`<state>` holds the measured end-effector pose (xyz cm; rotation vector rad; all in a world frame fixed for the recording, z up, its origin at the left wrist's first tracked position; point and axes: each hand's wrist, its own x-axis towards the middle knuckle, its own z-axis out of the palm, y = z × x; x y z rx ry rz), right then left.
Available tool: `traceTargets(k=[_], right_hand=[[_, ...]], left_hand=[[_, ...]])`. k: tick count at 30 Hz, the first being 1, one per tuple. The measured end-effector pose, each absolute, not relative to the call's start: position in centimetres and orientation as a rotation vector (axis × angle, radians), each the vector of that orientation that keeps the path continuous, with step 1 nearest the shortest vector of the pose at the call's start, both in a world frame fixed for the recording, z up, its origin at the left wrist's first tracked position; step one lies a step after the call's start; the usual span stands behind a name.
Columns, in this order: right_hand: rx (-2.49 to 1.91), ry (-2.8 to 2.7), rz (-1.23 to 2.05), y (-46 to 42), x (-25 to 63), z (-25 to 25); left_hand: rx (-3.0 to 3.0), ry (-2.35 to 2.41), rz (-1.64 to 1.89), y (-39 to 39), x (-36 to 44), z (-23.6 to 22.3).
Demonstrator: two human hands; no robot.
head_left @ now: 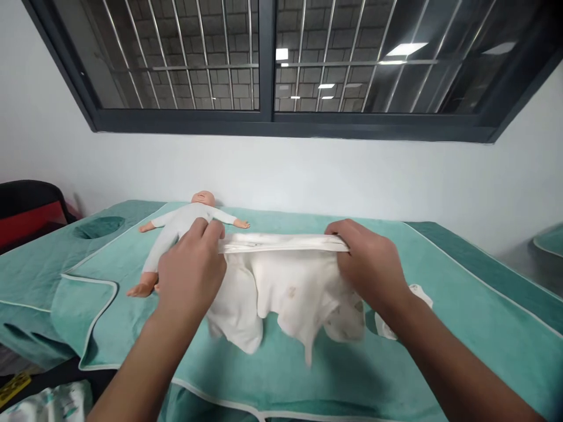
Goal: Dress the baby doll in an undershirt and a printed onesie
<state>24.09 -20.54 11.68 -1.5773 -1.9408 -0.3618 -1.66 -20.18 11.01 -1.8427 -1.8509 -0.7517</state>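
A small white baby garment hangs above the bed, its upper edge stretched straight between my two hands. My left hand is closed around one end of that edge, and my right hand grips the other end. Loose cloth with faint small prints droops below, somewhat blurred. Behind my left hand, a baby doll in a white suit lies on its back with arms spread. Partly covered by my right forearm is a small white printed cloth item, whose kind I cannot make out.
A green towel-like cover with pale piping lies over the bed, which has a face hole at left. Printed fabric is at the lower left, and a black-and-red chair stands beyond. A barred window is above.
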Motion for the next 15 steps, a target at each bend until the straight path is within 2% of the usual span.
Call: traceTargets(k=[7, 10, 15], right_hand=[[-1.741, -1.853, -0.028, -20.7, 28.2, 9.9], [-1.838, -1.882, -0.054, -19.6, 28.7, 10.1], [-2.115, -2.162, 0.067, -12.7, 28.0, 8.5]], left_hand=[[-1.977, -2.212, -0.931, -19.5, -4.4, 10.7], [-1.969, -2.402, -0.687, -18.3, -4.6, 10.9], [-2.028, -2.383, -0.306, -13.1, -4.1, 8.7]])
